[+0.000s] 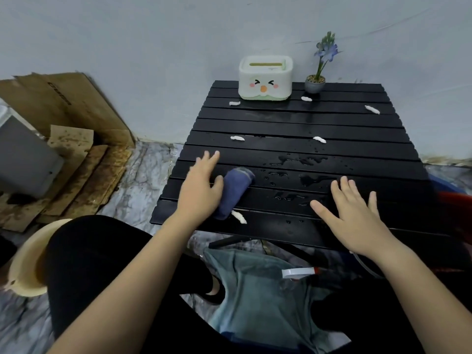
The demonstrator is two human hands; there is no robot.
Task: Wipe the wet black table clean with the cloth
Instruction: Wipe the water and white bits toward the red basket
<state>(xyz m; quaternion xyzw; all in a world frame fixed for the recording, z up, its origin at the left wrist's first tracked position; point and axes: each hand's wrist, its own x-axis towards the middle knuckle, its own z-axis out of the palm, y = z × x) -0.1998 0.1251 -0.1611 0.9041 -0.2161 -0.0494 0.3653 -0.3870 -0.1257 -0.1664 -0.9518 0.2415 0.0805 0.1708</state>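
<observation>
While water beads and small puddles lie across the near slats of the black bench [293, 123], the rolled blue cloth [236, 191] rests on its near left part, lying at a slant with one end toward the front edge. The left hand [200, 186] is spread flat just left of the cloth, its thumb touching the roll's side, its grip released and holding nothing. The right hand [353, 213] hovers or rests over the near right slats, fingers straight and splayed, its grip released too; I cannot tell whether it touches the surface. White scraps [238, 217] lie scattered on the bench, one just beside the cloth's near end, others farther back. At the far edge stand a white tissue box [265, 81] with a cartoon face and, to its right, a small pot [314, 84] with a blue flower. Cardboard [66, 139] lies on the floor to the left, with a cream basin [24, 264] nearer.
</observation>
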